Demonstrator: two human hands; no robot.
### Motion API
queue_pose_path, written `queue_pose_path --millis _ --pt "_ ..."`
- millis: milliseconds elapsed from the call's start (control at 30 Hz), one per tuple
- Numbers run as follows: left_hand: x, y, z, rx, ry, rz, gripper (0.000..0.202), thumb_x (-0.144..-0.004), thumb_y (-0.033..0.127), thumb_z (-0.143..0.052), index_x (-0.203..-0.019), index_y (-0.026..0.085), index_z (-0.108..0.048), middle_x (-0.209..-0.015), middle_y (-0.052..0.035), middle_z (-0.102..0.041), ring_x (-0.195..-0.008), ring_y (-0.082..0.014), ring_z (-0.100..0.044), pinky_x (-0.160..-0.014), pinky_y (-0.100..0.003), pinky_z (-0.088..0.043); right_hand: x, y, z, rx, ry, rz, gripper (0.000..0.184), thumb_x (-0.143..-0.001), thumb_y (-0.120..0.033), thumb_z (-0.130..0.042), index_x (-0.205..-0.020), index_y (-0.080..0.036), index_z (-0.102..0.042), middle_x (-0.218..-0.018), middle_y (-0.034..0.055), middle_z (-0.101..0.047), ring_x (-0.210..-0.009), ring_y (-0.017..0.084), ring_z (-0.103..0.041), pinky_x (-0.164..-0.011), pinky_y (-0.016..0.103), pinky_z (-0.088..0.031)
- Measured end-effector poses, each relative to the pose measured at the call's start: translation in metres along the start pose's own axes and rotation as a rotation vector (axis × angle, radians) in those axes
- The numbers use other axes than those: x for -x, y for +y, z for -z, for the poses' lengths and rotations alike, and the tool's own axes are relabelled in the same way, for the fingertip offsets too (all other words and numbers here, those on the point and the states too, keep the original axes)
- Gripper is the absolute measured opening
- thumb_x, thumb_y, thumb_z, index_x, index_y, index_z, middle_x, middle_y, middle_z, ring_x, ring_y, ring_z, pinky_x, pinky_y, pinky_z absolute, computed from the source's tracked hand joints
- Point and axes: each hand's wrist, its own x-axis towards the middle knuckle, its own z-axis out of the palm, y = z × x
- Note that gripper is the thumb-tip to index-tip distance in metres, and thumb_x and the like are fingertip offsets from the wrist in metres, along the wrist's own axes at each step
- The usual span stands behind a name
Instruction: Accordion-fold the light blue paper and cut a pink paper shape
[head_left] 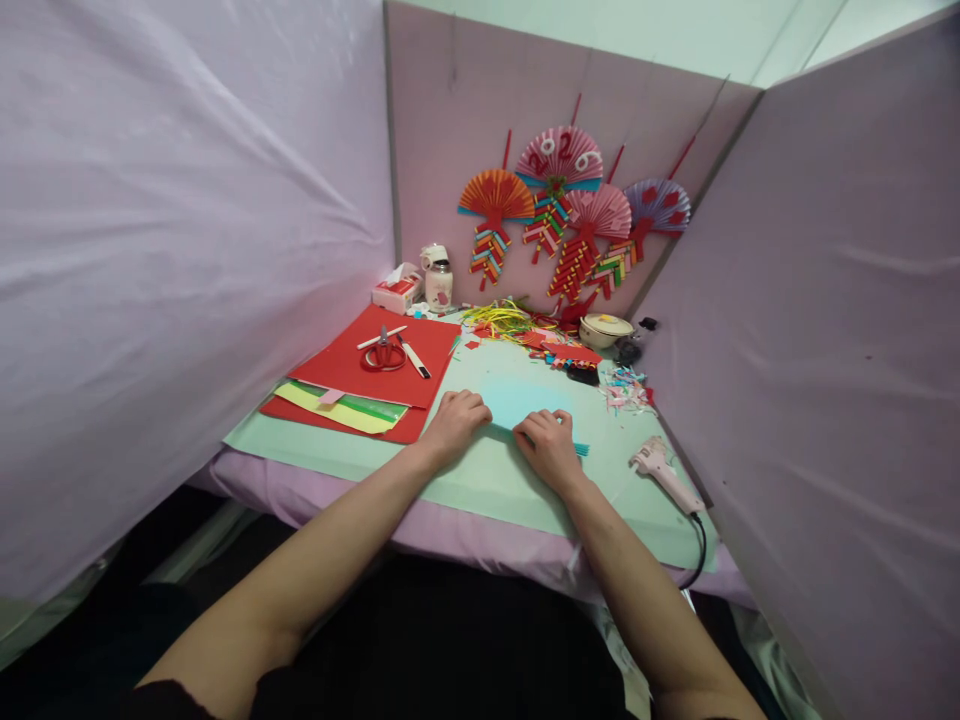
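Note:
A sheet of light blue paper (525, 398) lies on the table between my hands, its near edge folded into narrow pleats whose ends show past my right hand. My left hand (459, 425) has its fingers closed on the left end of that near edge. With bent fingers, my right hand (549, 447) grips the folded strip farther right. Left of my left hand are red sheets (337, 345) with red-handled scissors (382, 352), a white craft knife (414, 356) and a white pen (381, 337) on top. Yellow and green sheets (345, 408) stick out beneath.
A glue gun (667, 475) with a black cord lies at the right. Paper scraps (628, 390), yellow strands (499, 320), a lidded bowl (604, 330), a bottle (438, 285) and a tissue box (397, 290) stand behind. Paper fan decorations (559, 160) hang on the back panel; cloth walls enclose both sides.

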Motion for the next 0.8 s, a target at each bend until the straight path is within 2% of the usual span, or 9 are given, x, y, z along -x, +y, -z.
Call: queue_pose_path --millis 167,367,533,633,800 --pt "-0.0002 -0.0014 -0.0014 -0.001 0.033 0.017 0.013 -0.092 0.015 -0.056 -0.084 0.020 -0.065 -0.083 -0.0030 -0.062 -0.090 -0.0199 -0.052 -0.080 -0.035 -0.033 0.0005 0.0007 -0.0009 -0.002 0.015 0.007 0.021 -0.093 -0.018 -0.051 -0.075 -0.021 -0.062 -0.074 -0.0006 -0.063 -0.078 0.015 -0.050 -0.089 0.035 -0.022" --pt "-0.0007 0.0059 0.0026 -0.054 0.040 0.029 0.018 -0.089 0.006 -0.053 -0.081 0.019 -0.063 -0.080 -0.0043 -0.060 -0.086 -0.0210 -0.050 -0.077 -0.035 -0.035 0.0000 -0.0006 0.0006 -0.006 0.032 0.008 0.022 -0.094 -0.019 -0.051 -0.075 -0.021 -0.062 -0.073 -0.0003 -0.062 -0.078 0.015 -0.050 -0.088 0.036 -0.022" --pt "-0.0006 0.0034 0.0024 -0.001 0.061 0.042 0.015 -0.091 0.012 -0.054 -0.083 0.020 -0.064 -0.084 -0.0037 -0.061 -0.087 -0.0199 -0.050 -0.078 -0.034 -0.036 -0.0001 0.0003 0.0000 0.016 0.027 0.006 0.022 -0.094 -0.018 -0.050 -0.075 -0.021 -0.062 -0.073 -0.0002 -0.062 -0.078 0.015 -0.051 -0.088 0.036 -0.022" --pt "-0.0014 0.0024 0.0008 -0.010 0.069 0.036 0.017 -0.090 0.010 -0.052 -0.081 0.019 -0.062 -0.082 -0.0040 -0.060 -0.086 -0.0203 -0.049 -0.077 -0.034 -0.036 -0.0002 0.0003 -0.0003 0.007 0.037 0.002 0.022 -0.094 -0.018 -0.051 -0.075 -0.020 -0.062 -0.072 -0.0008 -0.062 -0.078 0.014 -0.052 -0.088 0.035 -0.023" --pt "-0.0011 0.0006 0.0014 -0.030 0.034 0.070 0.013 -0.089 0.011 -0.055 -0.080 0.018 -0.062 -0.081 -0.0046 -0.060 -0.084 -0.0207 -0.050 -0.076 -0.034 -0.037 0.0001 0.0001 0.0009 -0.004 0.032 -0.004 0.022 -0.095 -0.020 -0.051 -0.076 -0.021 -0.062 -0.074 0.0001 -0.063 -0.079 0.015 -0.051 -0.088 0.035 -0.023"
